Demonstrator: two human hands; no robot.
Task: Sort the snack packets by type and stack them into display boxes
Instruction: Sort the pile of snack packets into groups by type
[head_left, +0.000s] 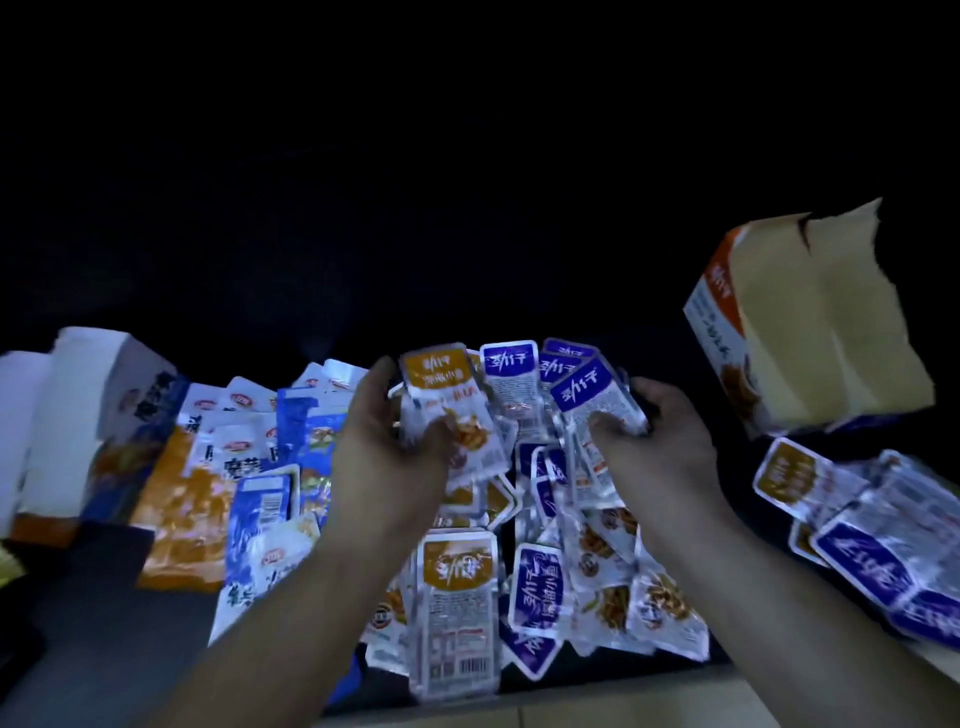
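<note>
Left hand (384, 441): raised above the heap with the forearm reaching up from the lower left. Its fingers are curled round a small bunch of orange-topped packets (441, 384), which stand upright with their heads above my knuckles.

Right hand (670, 447): raised level with the left and well apart from it, forearm coming in from the lower right. Its fingers are closed on a fan of purple-topped packets (576, 389), with several purple heads overlapping above the grip.

Surface: a dark tabletop (88, 623), shown bare only at lower left. A paler strip runs along the near edge. The room beyond is black, with no detail I can make out.

Loose pile (597, 561): mixed orange and purple packets lying flat and overlapping, directly beneath and between my two forearms. Both held bunches hover just above its far end.

Second heap (852, 525): more of the same two kinds, right of my right forearm.

Display box (815, 332): orange and white card with its brown flap open and torn-edged. It stands tilted, up and to the right of my right hand and apart from it.

Larger bags (249, 467): blue, white and orange, spread flat to the left of my left hand.

White box (88, 395): at the far left edge, beyond the bags.
</note>
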